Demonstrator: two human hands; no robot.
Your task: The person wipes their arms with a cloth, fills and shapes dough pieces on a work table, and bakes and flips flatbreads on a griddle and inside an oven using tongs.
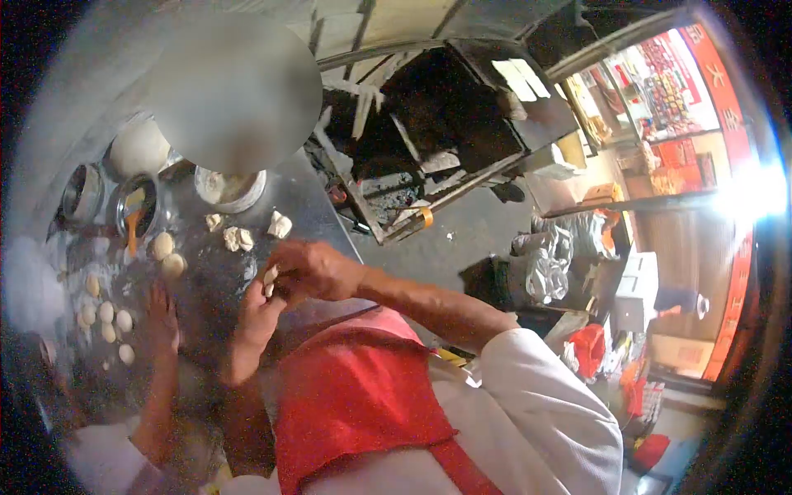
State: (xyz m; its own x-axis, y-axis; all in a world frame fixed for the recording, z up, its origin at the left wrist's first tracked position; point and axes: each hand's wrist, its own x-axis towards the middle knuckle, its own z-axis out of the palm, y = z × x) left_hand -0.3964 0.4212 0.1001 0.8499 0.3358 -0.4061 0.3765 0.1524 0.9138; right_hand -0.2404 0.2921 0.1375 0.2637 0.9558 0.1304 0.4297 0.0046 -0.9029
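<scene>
Red cloth apron [355, 396], fingers [290, 256] pinching pale dough [270, 283]

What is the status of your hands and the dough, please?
Left hand and right hand close together, pale dough piece between them. Loose dough lumps on the table, just beyond. Co-worker's hand nearby, to the left.

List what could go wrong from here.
The dough could slip, as it is pinched between the left hand and right hand. The right hand might knock the nearby lump across the table. The left hand could bump the co-worker's hand close by.
</scene>
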